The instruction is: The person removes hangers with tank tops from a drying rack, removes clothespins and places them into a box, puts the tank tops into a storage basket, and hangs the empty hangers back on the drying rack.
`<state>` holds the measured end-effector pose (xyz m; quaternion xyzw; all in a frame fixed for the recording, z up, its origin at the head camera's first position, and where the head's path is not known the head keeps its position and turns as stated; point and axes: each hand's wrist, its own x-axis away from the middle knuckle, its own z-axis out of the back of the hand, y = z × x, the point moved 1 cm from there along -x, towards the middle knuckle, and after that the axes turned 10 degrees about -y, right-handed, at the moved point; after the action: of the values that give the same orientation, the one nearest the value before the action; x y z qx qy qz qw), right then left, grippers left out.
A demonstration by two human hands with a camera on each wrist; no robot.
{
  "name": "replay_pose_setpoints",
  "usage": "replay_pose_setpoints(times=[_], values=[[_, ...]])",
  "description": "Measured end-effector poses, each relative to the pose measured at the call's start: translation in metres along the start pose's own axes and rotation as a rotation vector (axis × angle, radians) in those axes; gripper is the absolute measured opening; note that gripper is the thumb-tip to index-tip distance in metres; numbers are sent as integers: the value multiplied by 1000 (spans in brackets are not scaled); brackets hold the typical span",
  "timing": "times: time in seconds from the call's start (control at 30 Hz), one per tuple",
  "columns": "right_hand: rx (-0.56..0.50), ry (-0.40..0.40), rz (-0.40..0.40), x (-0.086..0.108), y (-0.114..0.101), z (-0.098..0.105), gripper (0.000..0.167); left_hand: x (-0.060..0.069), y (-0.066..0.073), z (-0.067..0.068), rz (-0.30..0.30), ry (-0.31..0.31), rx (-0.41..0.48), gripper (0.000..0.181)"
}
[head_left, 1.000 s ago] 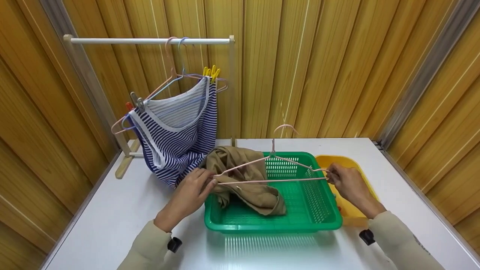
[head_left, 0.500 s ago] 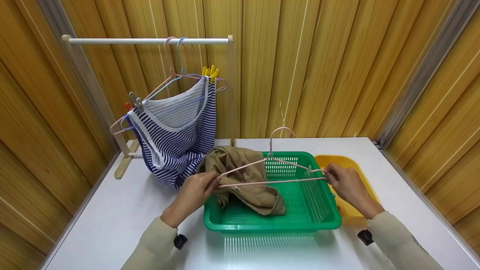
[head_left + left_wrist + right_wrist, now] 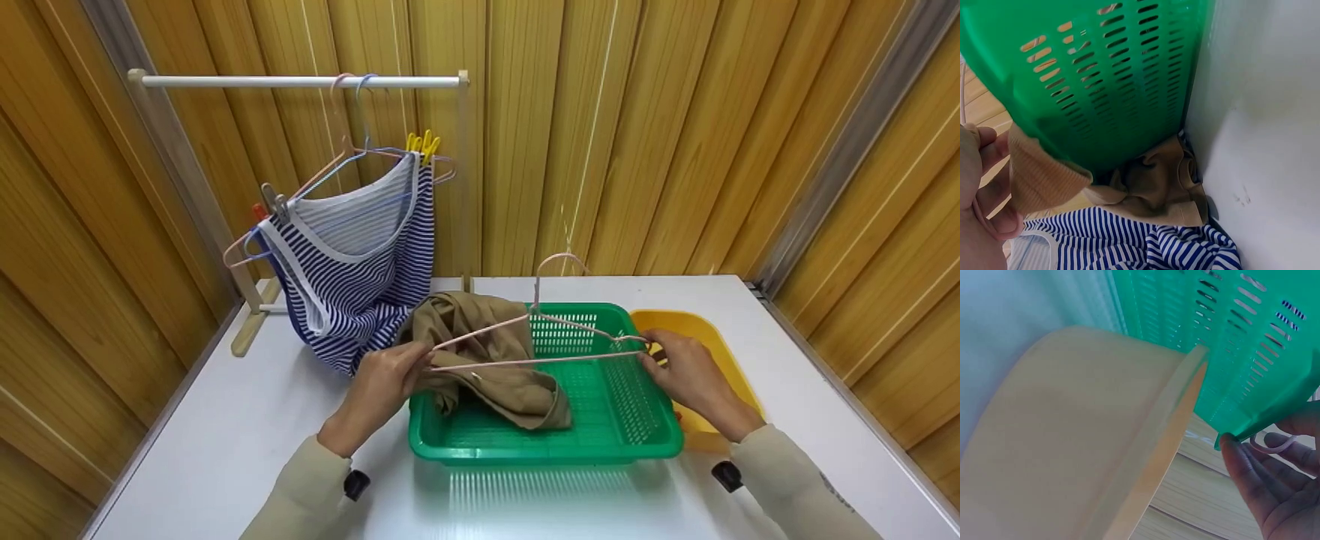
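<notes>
A pink wire clothes hanger [image 3: 536, 362] is held level above the green basket [image 3: 547, 454], its hook pointing up. My left hand [image 3: 379, 382] pinches its left end. At the other end, my right hand [image 3: 690, 373] has thumb and fingers around the hanger's corner; in the right wrist view, the right hand's fingers [image 3: 1247, 475] are fairly straight beside the basket's rim, with the hanger's end loop [image 3: 1275, 449] between them and the thumb. A crumpled brown garment [image 3: 517, 401] lies in the basket under the hanger, partly hanging over its left side.
Back left stands a drying rack [image 3: 255, 81] bearing a blue-and-white striped top [image 3: 352, 262] on hangers, fixed with clothes pegs [image 3: 424, 146]. A yellow tub [image 3: 701, 322] is right of the basket, under my right hand. Wood-patterned walls enclose the white table [image 3: 217, 450].
The hanger has shifted slightly left, its hook tilting left. My left hand has moved a little toward the basket, then back slightly; my right hand has moved slightly left with its fingers loosened.
</notes>
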<state>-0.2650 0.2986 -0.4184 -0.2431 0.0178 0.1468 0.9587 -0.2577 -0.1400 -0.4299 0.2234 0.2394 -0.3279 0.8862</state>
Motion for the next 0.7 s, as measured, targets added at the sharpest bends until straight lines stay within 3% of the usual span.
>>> replay_pose_setpoints(times=[0.27,0.53,0.7], values=[[8,-67,-48,2,-7,3,35,7,-7,10,15,-3,5,7],[108,-67,-60,3,-15,3,36,11,-14,22,12,48,-10,4],[110,-66,-60,3,-17,3,36,10,-15,28,20,72,-12,6]])
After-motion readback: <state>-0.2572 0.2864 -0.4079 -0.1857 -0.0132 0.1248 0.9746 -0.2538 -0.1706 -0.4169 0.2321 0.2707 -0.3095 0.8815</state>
